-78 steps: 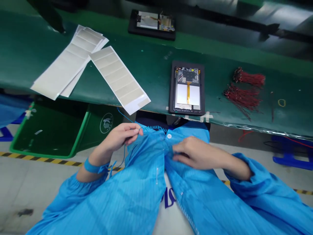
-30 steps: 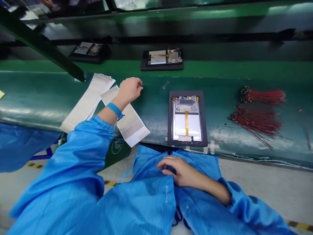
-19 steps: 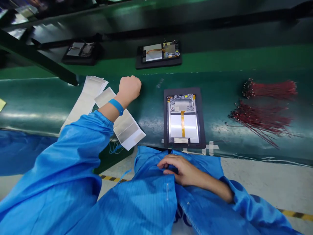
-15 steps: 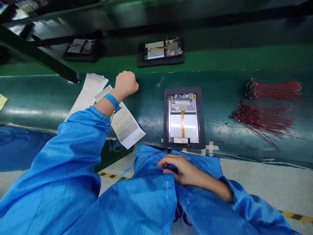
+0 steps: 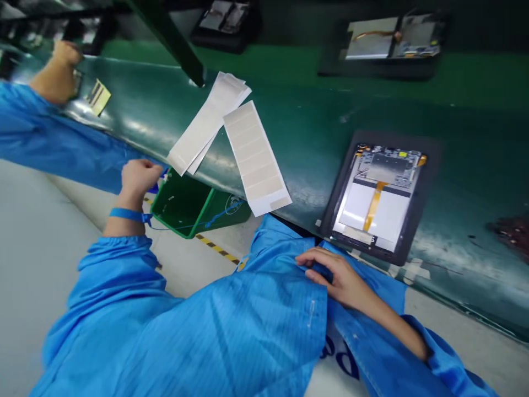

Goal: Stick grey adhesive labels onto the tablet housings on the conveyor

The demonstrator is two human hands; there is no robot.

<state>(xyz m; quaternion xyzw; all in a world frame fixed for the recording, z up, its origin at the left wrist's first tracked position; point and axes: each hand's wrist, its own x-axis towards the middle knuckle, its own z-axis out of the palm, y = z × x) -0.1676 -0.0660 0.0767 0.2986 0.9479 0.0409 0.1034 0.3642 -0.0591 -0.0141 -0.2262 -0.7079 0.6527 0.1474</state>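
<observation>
My left hand (image 5: pixel 138 179), fingers curled and a blue wrist strap (image 5: pixel 128 215) around the wrist, hangs beside the green bench's front edge (image 5: pixel 231 182). No object shows in it. A thin blue cord (image 5: pixel 219 216) runs across the green bin (image 5: pixel 182 207) below. My right hand (image 5: pixel 334 273) grips the front of my blue striped smock (image 5: pixel 231 331). Two beige label sheets (image 5: pixel 256 160) (image 5: pixel 206 124) lie on the bench, left of an opened tablet (image 5: pixel 378 198) in a black holder.
A co-worker's hand (image 5: pixel 61 71) in a blue sleeve is at the top left, near a small label (image 5: pixel 98 97). Other opened tablets (image 5: pixel 388 38) sit on a farther belt. Red wires (image 5: pixel 510 231) lie at the right edge. A dark bar (image 5: pixel 169 38) crosses above.
My left hand has come back from the bench top, past its edge, to above the bin. The whole view has swung and tilted. My right hand stays on the smock. A co-worker's hand has appeared.
</observation>
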